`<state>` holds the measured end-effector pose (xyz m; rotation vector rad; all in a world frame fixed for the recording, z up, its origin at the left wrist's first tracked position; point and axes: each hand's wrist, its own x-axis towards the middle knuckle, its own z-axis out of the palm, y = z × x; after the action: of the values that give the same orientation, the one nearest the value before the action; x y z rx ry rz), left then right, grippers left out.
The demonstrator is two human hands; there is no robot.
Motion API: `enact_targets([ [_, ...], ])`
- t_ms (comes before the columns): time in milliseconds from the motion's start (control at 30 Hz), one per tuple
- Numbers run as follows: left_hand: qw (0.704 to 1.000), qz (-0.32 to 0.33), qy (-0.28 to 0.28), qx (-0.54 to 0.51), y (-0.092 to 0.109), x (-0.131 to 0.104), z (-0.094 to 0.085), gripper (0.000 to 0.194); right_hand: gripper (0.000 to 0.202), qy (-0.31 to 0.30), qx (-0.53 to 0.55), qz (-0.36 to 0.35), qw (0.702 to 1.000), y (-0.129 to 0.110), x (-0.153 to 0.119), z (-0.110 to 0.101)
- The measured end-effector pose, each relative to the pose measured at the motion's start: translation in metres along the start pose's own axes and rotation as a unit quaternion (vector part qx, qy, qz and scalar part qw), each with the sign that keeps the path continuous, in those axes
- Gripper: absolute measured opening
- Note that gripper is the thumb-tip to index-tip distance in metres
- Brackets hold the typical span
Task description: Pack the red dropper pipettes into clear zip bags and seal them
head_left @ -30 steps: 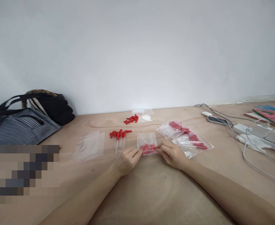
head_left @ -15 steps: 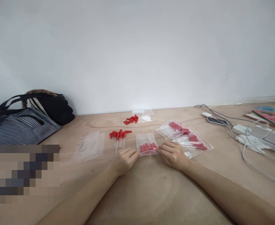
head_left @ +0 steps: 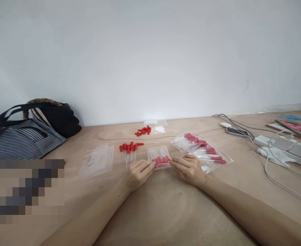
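Between my hands lies a small clear zip bag (head_left: 163,152) with several red-bulbed droppers inside, their bulbs toward me. My left hand (head_left: 138,173) pinches the bag's near left corner, and my right hand (head_left: 190,168) pinches the near right corner. Left of the bag rests a bunch of loose droppers (head_left: 128,150) with red rubber bulbs and thin clear tubes. Just past my right hand are filled zip bags of droppers (head_left: 204,148), overlapping one another. Flat empty zip bags (head_left: 99,160) lie farther left.
Loose red bulbs (head_left: 143,130) and a bag of clear tubes (head_left: 158,127) lie near the wall. A striped bag (head_left: 24,136) stands at left. On the right are a phone-like device (head_left: 236,132), a power strip (head_left: 283,147), white cables and colourful flat pieces (head_left: 297,127).
My left fingers have slid slightly right along the bag's near edge. My right hand still grips its corner, and the red bulbs in the bag have shifted a little.
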<state>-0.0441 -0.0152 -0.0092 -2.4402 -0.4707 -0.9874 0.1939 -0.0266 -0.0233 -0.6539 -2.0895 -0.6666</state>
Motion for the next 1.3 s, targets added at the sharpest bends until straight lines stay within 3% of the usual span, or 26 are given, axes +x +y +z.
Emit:
enact_targets([
  [300, 0.999, 0.022, 0.039, -0.021, 0.003, 0.006, -0.003, 0.020, 0.017, -0.025, 0.022, 0.031, 0.999, -0.003, 0.000, 0.003],
  [500, 0.999, 0.007, 0.047, -0.027, 0.002, 0.006, -0.002, 0.019, 0.016, 0.013, 0.036, 0.031, 0.999, -0.001, 0.000, 0.004],
  [667, 0.998, -0.007, 0.051, -0.028, 0.007, 0.011, 0.004, 0.017, 0.019, 0.006, 0.050, 0.024, 0.998, -0.006, 0.002, 0.004],
  [900, 0.997, 0.020, 0.062, -0.034, 0.009, 0.010, 0.006, 0.015, 0.020, -0.011, 0.064, 0.031, 0.997, -0.013, 0.008, 0.004],
  [1300, 0.997, 0.049, 0.066, -0.003, 0.011, 0.015, 0.009, 0.009, 0.019, 0.019, 0.066, 0.033, 0.997, -0.020, 0.012, 0.006],
])
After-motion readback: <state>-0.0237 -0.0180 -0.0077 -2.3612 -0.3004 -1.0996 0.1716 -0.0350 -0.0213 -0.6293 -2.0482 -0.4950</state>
